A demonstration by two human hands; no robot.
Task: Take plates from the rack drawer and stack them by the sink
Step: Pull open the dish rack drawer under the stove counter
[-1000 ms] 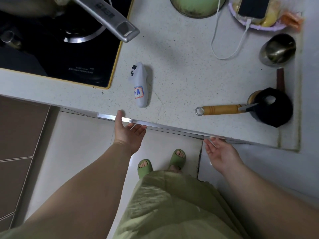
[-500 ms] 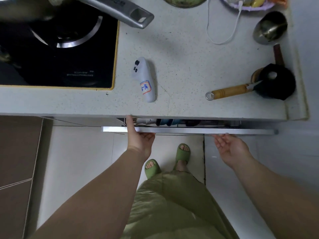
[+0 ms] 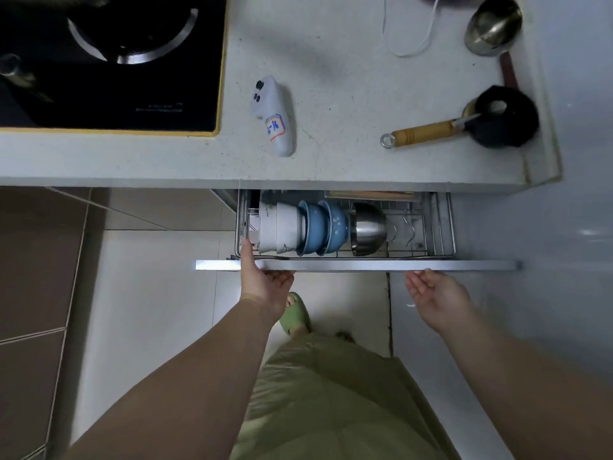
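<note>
The rack drawer (image 3: 444, 227) stands partly pulled out under the counter, with its metal front edge (image 3: 358, 265) toward me. In its wire rack stand white bowls (image 3: 282, 227), two blue bowls (image 3: 323, 229) and a steel bowl (image 3: 368, 229), all on edge. No flat plate shows in the visible part. My left hand (image 3: 262, 277) grips the drawer front near its left end, thumb hooked over the top. My right hand (image 3: 434, 290) holds the front from below, palm up, fingers curled under the edge.
On the white counter (image 3: 331, 78) lie a white controller (image 3: 273, 116), a yellow-handled knife (image 3: 428, 131) by a black holder (image 3: 504, 116), a steel cup (image 3: 492, 24) and a white cable (image 3: 408, 44). A black stove (image 3: 109, 61) is at the left. My feet in green slippers (image 3: 295, 313) stand below.
The drawer has slid out toward me from nearly closed, uncovering the bowls in the rack. Both hands moved back with the drawer front.
</note>
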